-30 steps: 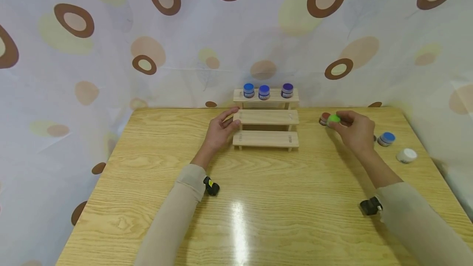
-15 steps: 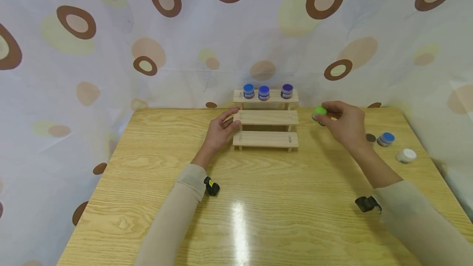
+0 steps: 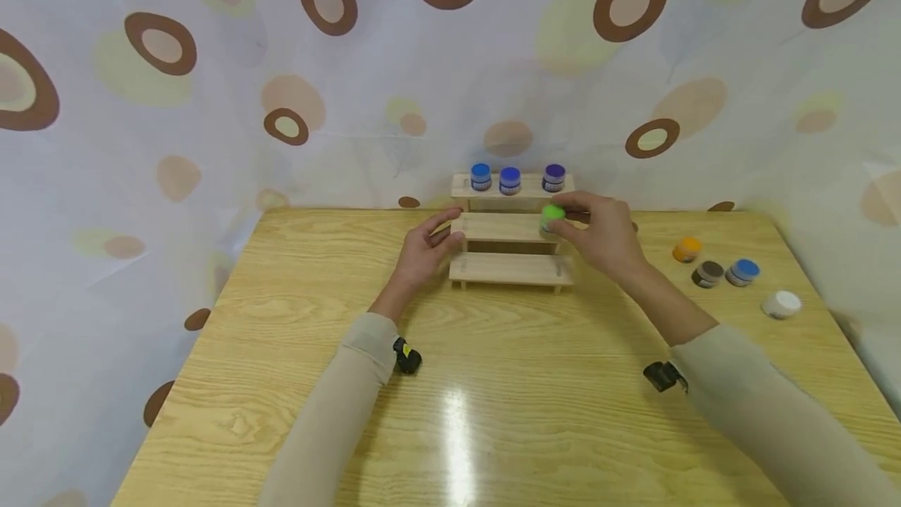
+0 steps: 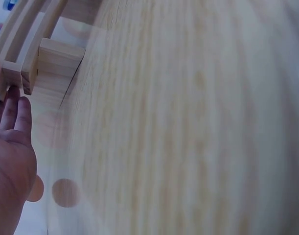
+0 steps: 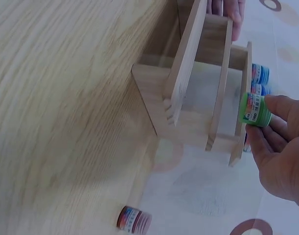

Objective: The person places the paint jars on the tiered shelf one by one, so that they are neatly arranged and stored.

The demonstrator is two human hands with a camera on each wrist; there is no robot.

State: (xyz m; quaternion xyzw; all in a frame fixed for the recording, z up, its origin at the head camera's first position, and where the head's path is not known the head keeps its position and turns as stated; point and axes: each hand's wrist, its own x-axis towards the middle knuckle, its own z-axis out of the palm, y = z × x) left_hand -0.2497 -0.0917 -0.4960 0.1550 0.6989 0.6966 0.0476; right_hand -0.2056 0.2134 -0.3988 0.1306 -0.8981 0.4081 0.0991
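Leftward since the earlier frame, the green jar (image 3: 552,215) has come to the right end of the wooden rack (image 3: 510,227) in the head view, pinched by the right hand (image 3: 605,235); the left hand (image 3: 420,254) grips the rack's left end, presumably steadying it. Left wrist: fingers meet the rack; no writing is readable. Right wrist: the pinch seemingly leaves the jar's base free, its label (image 5: 252,107) exposed but too small to read.

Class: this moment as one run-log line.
left hand: holding rack | right hand: pinching green jar at rack's right end | top shelf: three jars
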